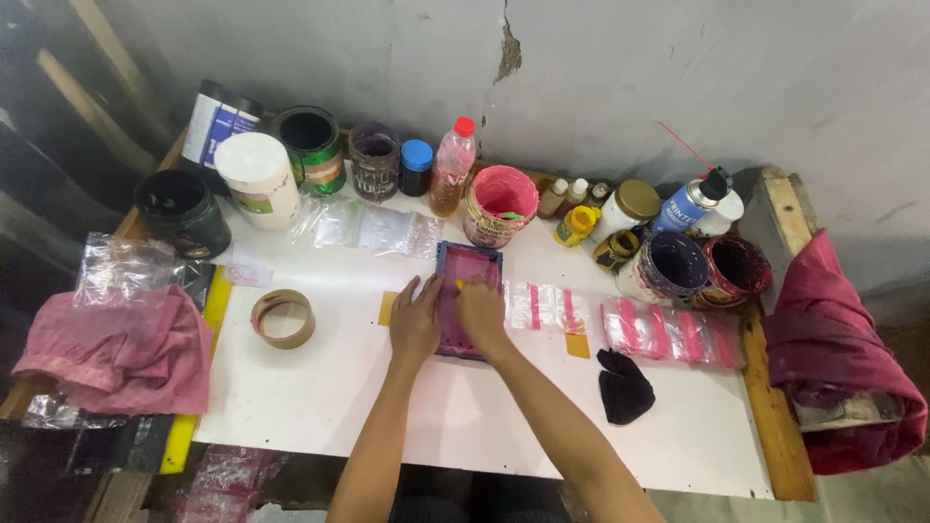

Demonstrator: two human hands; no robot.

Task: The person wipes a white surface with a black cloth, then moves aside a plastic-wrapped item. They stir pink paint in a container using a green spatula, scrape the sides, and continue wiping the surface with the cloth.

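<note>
Both hands press pink-stained rectangular frame [468,298]

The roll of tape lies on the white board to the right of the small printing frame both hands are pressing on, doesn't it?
Not quite. The head view shows the roll of tape on the white board to the left of the small printing frame, not the right. Both the left hand and right hand do press on that frame.

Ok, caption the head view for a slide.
Both hands, left hand and right hand, press a pink-stained framed screen on white table.
</note>
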